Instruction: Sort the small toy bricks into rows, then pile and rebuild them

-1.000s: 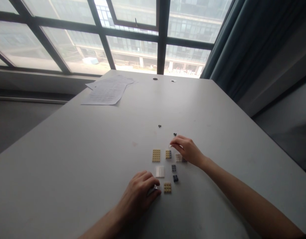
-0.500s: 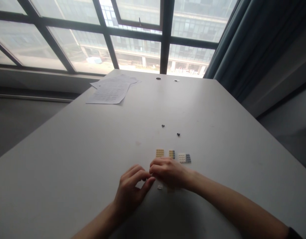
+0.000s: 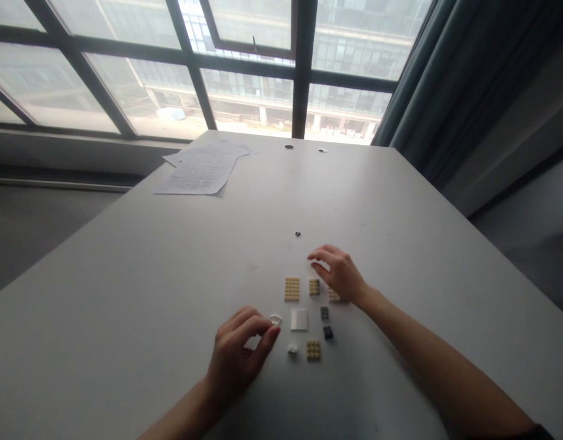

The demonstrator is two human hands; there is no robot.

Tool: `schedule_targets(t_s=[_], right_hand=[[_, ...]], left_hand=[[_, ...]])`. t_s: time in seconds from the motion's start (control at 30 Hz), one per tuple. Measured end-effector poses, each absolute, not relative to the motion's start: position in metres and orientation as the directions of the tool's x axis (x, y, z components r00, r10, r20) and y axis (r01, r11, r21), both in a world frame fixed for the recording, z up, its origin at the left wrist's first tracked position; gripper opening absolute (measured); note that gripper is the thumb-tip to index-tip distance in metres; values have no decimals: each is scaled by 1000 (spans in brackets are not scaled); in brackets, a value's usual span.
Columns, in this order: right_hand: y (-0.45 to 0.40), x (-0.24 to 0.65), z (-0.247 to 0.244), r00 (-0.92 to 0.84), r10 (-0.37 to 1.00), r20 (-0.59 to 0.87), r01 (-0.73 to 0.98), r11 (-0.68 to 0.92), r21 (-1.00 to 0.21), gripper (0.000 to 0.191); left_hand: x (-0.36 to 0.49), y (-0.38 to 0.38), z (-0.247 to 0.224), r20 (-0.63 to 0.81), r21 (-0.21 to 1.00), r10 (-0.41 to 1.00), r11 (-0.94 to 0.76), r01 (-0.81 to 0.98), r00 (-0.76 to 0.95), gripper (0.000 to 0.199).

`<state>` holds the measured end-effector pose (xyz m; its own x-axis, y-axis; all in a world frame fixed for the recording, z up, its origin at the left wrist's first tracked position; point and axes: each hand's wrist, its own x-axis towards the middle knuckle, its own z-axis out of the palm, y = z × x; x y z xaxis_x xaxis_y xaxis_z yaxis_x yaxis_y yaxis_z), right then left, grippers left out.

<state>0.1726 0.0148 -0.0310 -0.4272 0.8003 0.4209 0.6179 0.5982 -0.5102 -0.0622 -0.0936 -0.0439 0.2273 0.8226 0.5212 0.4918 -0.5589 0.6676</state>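
Observation:
My left hand (image 3: pixel 238 345) pinches a small white toy brick piece (image 3: pixel 275 319) between thumb and fingertips. My right hand (image 3: pixel 342 276) hovers over the far bricks, thumb and fingers apart, nothing visible between them. Its palm side partly covers a cream studded plate (image 3: pixel 334 296). Left of it are a tan-and-grey studded brick (image 3: pixel 314 287) and a tan plate (image 3: pixel 292 289). Nearer to me lie a smooth white square (image 3: pixel 298 319), a dark grey brick (image 3: pixel 324 313), a black brick (image 3: pixel 328 333), a tan square plate (image 3: pixel 313 350) and a small white piece (image 3: pixel 292 349).
A tiny black piece (image 3: pixel 298 234) lies beyond the bricks on the white table (image 3: pixel 194 256). Printed papers (image 3: pixel 199 171) overlap at the far left. Two round holes are near the back edge, with windows behind and a dark curtain (image 3: pixel 441 79) on the right.
My right hand has moved away from the left, up and to the right, uncovering the nearer bricks. It now hides the second tiny black piece. My left hand has barely moved.

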Motion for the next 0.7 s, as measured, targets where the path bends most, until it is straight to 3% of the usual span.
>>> schedule_targets(t_s=[0.13,0.37,0.57,0.7], right_hand=[[44,207,-39,-266,930,253,758,364,-541,28],[53,212,-55,-325,898,296,752,435,-496,18],[51,209,-63,-293,889,353,744,443,-500,18],[49,210,-62,-303,880,365,725,461,-511,19]], left_hand=[[-62,-93,-46,510,672,833,-541,507,213,9],[-63,-76,-37,379,689,914,-381,617,143,12],[-51,-1,-24,263,593,935,-353,724,240,21],[-27,58,-25,223,497,961,-259,828,166,29]])
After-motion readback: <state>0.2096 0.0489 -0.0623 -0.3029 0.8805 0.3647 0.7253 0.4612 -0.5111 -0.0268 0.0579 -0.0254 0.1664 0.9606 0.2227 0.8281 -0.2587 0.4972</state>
